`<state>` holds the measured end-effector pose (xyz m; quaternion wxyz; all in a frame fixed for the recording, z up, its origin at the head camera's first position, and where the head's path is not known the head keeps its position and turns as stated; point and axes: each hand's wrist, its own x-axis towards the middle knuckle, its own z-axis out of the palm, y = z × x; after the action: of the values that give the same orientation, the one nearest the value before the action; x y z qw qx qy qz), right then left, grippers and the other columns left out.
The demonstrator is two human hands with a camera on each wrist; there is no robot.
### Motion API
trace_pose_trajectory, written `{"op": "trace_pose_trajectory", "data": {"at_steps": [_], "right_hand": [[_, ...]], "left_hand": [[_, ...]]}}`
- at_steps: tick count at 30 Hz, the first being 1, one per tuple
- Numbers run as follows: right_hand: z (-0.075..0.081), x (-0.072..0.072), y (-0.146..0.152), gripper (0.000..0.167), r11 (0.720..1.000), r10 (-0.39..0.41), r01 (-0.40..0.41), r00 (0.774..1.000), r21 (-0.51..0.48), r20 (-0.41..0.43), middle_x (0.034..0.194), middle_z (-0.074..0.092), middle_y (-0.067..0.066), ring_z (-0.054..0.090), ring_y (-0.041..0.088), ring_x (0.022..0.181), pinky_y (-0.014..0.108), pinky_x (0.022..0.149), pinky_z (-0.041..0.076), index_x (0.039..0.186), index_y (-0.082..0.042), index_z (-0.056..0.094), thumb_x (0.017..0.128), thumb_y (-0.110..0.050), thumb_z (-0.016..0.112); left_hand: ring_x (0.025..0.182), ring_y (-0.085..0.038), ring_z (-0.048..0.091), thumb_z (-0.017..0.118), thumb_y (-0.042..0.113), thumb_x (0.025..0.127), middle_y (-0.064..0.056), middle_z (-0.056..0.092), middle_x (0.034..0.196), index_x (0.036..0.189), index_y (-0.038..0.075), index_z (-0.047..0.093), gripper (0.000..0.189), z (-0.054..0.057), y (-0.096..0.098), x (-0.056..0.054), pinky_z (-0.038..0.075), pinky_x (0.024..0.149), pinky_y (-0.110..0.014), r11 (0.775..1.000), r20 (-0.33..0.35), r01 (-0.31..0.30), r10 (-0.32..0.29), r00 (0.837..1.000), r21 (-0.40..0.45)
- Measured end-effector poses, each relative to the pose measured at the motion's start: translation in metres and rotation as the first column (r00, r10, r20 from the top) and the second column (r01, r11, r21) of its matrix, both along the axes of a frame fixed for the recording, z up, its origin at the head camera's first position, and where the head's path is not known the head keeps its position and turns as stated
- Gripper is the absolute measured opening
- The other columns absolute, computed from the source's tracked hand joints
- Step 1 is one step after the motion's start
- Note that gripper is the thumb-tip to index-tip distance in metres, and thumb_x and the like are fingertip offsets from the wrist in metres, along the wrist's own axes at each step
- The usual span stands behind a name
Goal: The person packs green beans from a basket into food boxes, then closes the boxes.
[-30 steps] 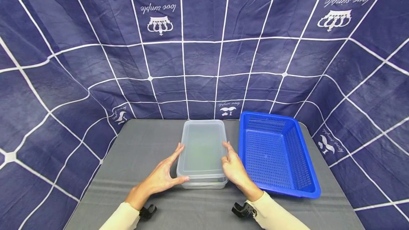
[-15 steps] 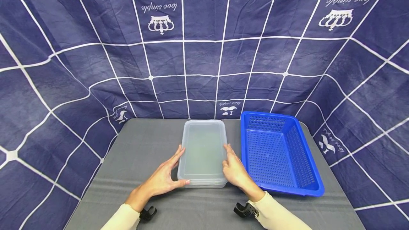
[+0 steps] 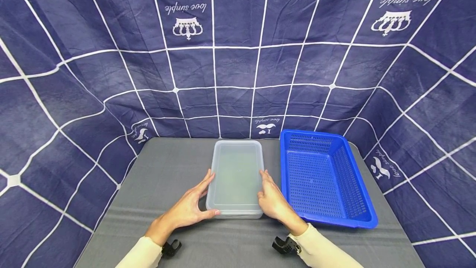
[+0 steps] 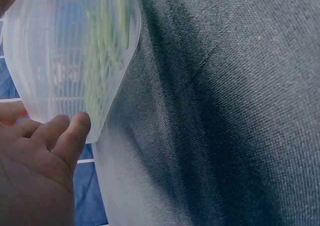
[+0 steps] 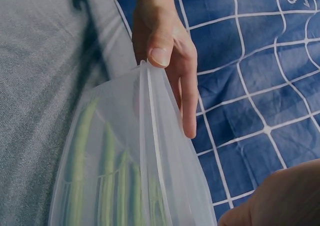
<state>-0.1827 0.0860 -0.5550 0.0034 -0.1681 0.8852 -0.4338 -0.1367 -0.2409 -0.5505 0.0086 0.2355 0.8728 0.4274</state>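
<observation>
A translucent plastic food container (image 4: 55,81) lies on the grey cloth, its pale lid (image 3: 238,173) on top. Through its wall, long slender green vegetables (image 5: 80,146) show in the right wrist view; their exact kind is unclear. My left hand (image 3: 187,208) holds the lid at the near left corner, thumb on the near edge and fingers along the left side. At the right edge my right hand (image 3: 274,197) grips the lid, with its forefinger along the side. Only part of my right hand (image 5: 285,201) shows in the right wrist view.
A blue perforated plastic basket (image 3: 310,181) stands to the right of the container, close to my right hand. The grey cloth (image 3: 167,156) covers the work surface. A navy cloth with white grid lines (image 3: 238,69) walls the back and both sides.
The lid has come down: the gap at its near edge has narrowed. Both hands have stayed at its sides, with only small shifts. The basket sits very slightly farther right.
</observation>
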Motion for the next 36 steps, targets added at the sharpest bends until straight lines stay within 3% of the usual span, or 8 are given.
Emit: {"op": "trace_pose_trajectory", "data": {"at_steps": [2, 4, 8, 9, 16, 21, 27, 36], "right_hand": [[0.010, 0.004, -0.002, 0.080, 1.000, -0.002, 0.001, 1.000, 0.023, 0.016, 0.177, 0.036, 0.049, 0.033, 0.060, 0.173, 0.067, 0.143, 0.025, 0.170, 0.021, 0.036, 0.094, 0.010, 0.059], [0.037, 0.015, -0.005, 0.078, 1.000, 0.001, -0.001, 0.999, 0.016, 0.044, 0.174, 0.034, 0.053, 0.032, 0.065, 0.171, 0.070, 0.142, 0.024, 0.167, 0.025, 0.036, 0.094, 0.011, 0.060], [0.041, 0.013, -0.003, 0.077, 0.999, 0.015, -0.017, 0.999, 0.043, 0.043, 0.171, 0.034, 0.056, 0.031, 0.069, 0.168, 0.071, 0.143, 0.024, 0.165, 0.027, 0.037, 0.098, -0.001, 0.063], [0.052, 0.014, -0.004, 0.077, 0.998, 0.017, -0.022, 0.997, 0.056, 0.073, 0.173, 0.032, 0.056, 0.029, 0.069, 0.170, 0.074, 0.141, 0.023, 0.165, 0.027, 0.036, 0.100, -0.003, 0.064], [0.080, 0.000, -0.005, 0.075, 0.980, 0.027, -0.045, 0.995, 0.196, 0.096, 0.178, 0.032, 0.050, 0.031, 0.061, 0.174, 0.067, 0.144, 0.025, 0.170, 0.022, 0.037, 0.111, -0.014, 0.067], [0.094, -0.023, -0.007, 0.070, 0.964, 0.029, -0.039, 0.999, 0.265, 0.041, 0.172, 0.050, 0.042, 0.047, 0.057, 0.167, 0.065, 0.141, 0.035, 0.169, 0.018, 0.044, 0.114, -0.019, 0.068], [0.097, -0.053, -0.012, 0.068, 0.938, 0.018, -0.016, 1.000, 0.346, -0.003, 0.170, 0.057, 0.032, 0.059, 0.052, 0.158, 0.067, 0.131, 0.049, 0.170, 0.011, 0.048, 0.117, -0.027, 0.067], [0.083, -0.088, -0.024, 0.076, 0.905, 0.032, -0.059, 0.997, 0.421, 0.070, 0.187, 0.035, 0.031, 0.047, 0.054, 0.169, 0.071, 0.134, 0.044, 0.177, 0.007, 0.039, 0.121, -0.040, 0.061]], "left_hand": [[0.172, -0.049, 0.040, 0.102, 0.037, 0.092, -0.031, 0.018, 0.192, 0.182, -0.001, 0.031, 0.121, 0.000, 0.000, 0.000, 0.052, 0.126, -0.058, 1.000, -0.009, -0.009, 0.008, 1.000, -0.029], [0.172, -0.048, 0.040, 0.100, 0.043, 0.093, -0.029, 0.020, 0.192, 0.183, 0.002, 0.032, 0.120, 0.002, 0.000, 0.000, 0.050, 0.129, -0.062, 0.997, -0.020, -0.030, 0.028, 0.999, -0.075], [0.173, -0.048, 0.042, 0.094, 0.051, 0.096, -0.025, 0.026, 0.192, 0.184, 0.008, 0.035, 0.114, 0.008, 0.001, -0.003, 0.044, 0.133, -0.071, 0.982, -0.052, -0.094, 0.087, 0.995, -0.161], [0.173, -0.049, 0.042, 0.092, 0.051, 0.098, -0.025, 0.027, 0.192, 0.183, 0.008, 0.035, 0.111, 0.010, 0.002, -0.005, 0.043, 0.132, -0.073, 0.980, -0.062, -0.106, 0.097, 0.993, -0.170], [0.170, -0.053, 0.046, 0.082, 0.050, 0.107, -0.024, 0.030, 0.192, 0.179, 0.005, 0.044, 0.093, 0.031, 0.013, -0.030, 0.045, 0.132, -0.073, 0.960, -0.086, -0.183, 0.169, 0.982, -0.213], [0.172, -0.056, 0.041, 0.076, 0.052, 0.110, -0.025, 0.030, 0.191, 0.177, 0.004, 0.047, 0.088, 0.041, 0.021, -0.053, 0.038, 0.135, -0.076, 0.949, -0.075, -0.178, 0.164, 0.984, -0.261], [0.175, -0.056, 0.034, 0.070, 0.058, 0.112, -0.025, 0.025, 0.193, 0.181, 0.006, 0.040, 0.091, 0.046, 0.030, -0.081, 0.035, 0.138, -0.076, 0.922, -0.021, -0.169, 0.173, 0.985, -0.347], [0.180, -0.050, 0.026, 0.061, 0.059, 0.116, -0.023, 0.024, 0.194, 0.180, 0.001, 0.039, 0.089, 0.047, 0.038, -0.107, 0.036, 0.134, -0.081, 0.877, -0.016, -0.189, 0.203, 0.979, -0.441]]}}
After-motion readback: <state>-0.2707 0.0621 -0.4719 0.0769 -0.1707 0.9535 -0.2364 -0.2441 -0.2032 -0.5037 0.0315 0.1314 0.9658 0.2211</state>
